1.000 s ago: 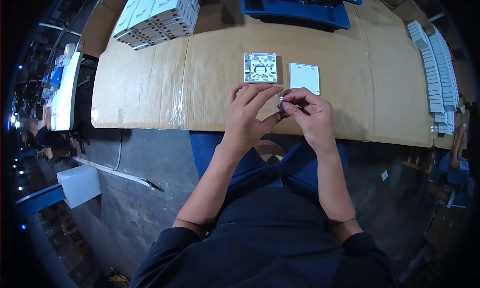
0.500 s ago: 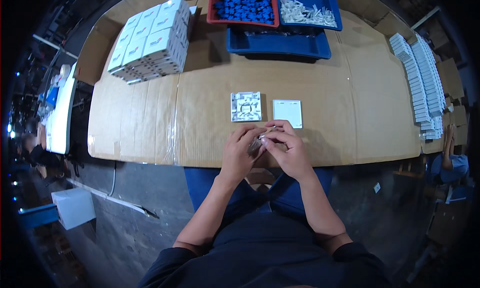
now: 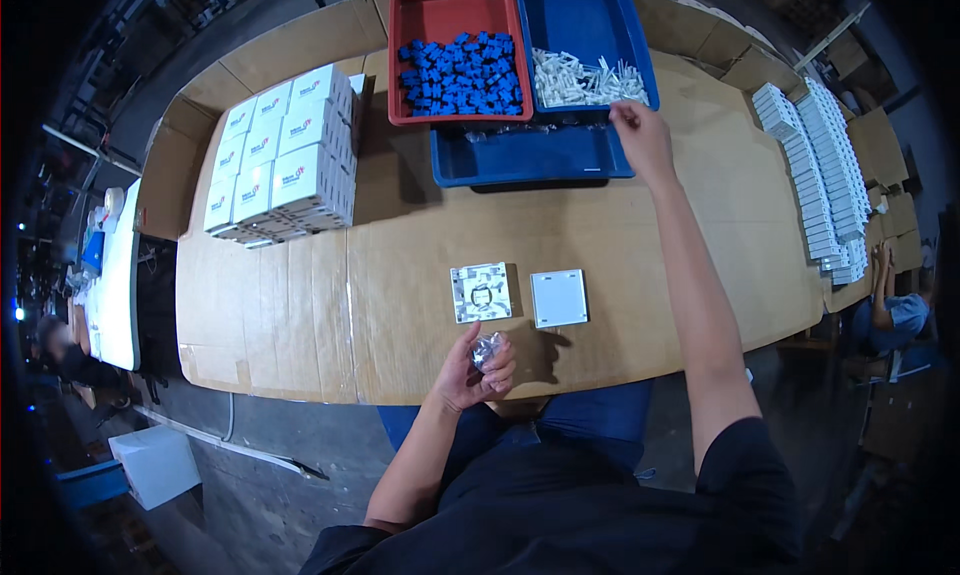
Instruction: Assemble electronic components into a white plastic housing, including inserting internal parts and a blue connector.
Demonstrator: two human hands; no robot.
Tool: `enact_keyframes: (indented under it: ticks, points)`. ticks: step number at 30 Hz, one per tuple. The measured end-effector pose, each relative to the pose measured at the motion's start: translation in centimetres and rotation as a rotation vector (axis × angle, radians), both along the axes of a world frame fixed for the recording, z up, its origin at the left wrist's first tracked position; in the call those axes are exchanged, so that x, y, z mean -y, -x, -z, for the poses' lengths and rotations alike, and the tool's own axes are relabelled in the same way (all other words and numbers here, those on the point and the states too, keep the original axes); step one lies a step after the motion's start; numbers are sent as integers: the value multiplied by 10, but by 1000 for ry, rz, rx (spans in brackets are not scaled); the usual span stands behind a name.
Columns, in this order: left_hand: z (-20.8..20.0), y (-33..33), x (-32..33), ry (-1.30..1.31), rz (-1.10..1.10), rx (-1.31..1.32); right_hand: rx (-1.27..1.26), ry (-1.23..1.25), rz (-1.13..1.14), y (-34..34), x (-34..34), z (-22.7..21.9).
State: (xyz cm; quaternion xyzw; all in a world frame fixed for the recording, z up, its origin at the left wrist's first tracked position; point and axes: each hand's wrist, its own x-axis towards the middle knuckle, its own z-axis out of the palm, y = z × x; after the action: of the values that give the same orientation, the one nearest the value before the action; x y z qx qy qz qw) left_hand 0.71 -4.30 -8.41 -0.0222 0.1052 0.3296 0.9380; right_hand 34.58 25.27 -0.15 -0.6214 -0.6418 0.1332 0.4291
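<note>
The left hand (image 3: 475,375) curls its grip round a shiny bundle (image 3: 487,349); slackening could drop it. At its one o'clock, the right hand (image 3: 643,140), beside a blue tray (image 3: 578,15), pinches nearly together, contents unclear.

On the table (image 3: 280,315), with boxes (image 3: 275,160) at left, stacks (image 3: 815,180) at right, two trays (image 3: 580,15) of bits (image 3: 580,78) behind, and a square part (image 3: 481,293) just left of a panel (image 3: 559,298) in front.
</note>
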Motion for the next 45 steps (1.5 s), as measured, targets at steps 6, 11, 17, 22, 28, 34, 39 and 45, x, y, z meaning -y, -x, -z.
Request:
enact_keyframes:
  ticks: [6, 11, 17, 22, 28, 34, 39, 45]
  points:
    - [3, -6, -8, 53, 59, 76, 415, -27, 89, -16, -97, -4]
    - [2, -6, -18, 115, 90, 152, 511, 14, 65, -11, -108, 6]
    - [3, -4, -24, 119, 119, 192, 389, 47, 61, -14, -110, -6]
    - [3, -5, -25, 135, 171, 171, 482, 107, 67, -12, -106, -5]
    - [0, -5, -26, 105, 148, 189, 492, 155, 208, 7, -120, 0]
    - [10, -4, -22, 87, 143, 203, 288, 126, 218, 3, -131, -1]
    - [4, -5, -22, 96, 129, 183, -637, 78, 8, -22, -134, 2]
    - [4, -5, -20, 81, 119, 180, -847, 257, -24, -21, -122, -8]
